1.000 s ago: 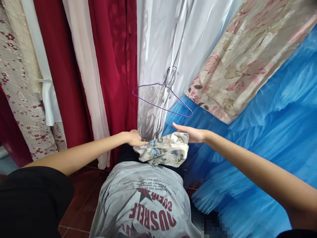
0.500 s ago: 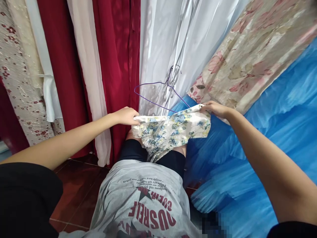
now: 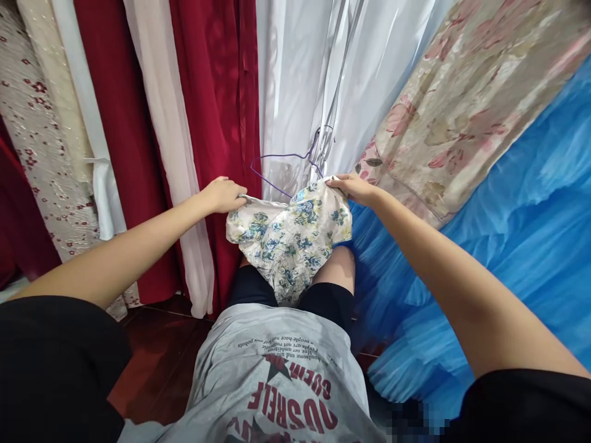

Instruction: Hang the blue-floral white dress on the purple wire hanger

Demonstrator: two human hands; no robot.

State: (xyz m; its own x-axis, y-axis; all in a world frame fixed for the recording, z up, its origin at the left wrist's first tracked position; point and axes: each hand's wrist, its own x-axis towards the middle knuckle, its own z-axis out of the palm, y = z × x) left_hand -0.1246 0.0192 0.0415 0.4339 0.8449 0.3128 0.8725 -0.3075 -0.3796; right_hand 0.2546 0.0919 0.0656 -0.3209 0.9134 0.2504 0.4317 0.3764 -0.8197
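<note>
A white garment (image 3: 295, 240) printed with blue and yellow-green flowers hangs between my hands, above my thighs. My left hand (image 3: 225, 195) pinches its upper edge at the left corner. At the upper right corner, my right hand (image 3: 353, 186) grips the edge between thumb and fingers. The cloth sags in folds toward the middle, and its lower end drops between my legs. Just beyond the garment hangs a purple wire hanger (image 3: 281, 155), its right part hidden by the cloth.
White satin curtains (image 3: 295, 80) hang straight ahead. Dark red fabric (image 3: 217, 92) and a pale pink strip (image 3: 161, 117) are on the left. A flowered beige cloth (image 3: 462, 111) and blue tulle (image 3: 429, 295) fill the right. Red-brown floor tiles (image 3: 157, 363) show below.
My right hand has moved left and slightly up, bringing the garment's top corners closer together. My left hand has risen a little. The cloth now sags more in the middle.
</note>
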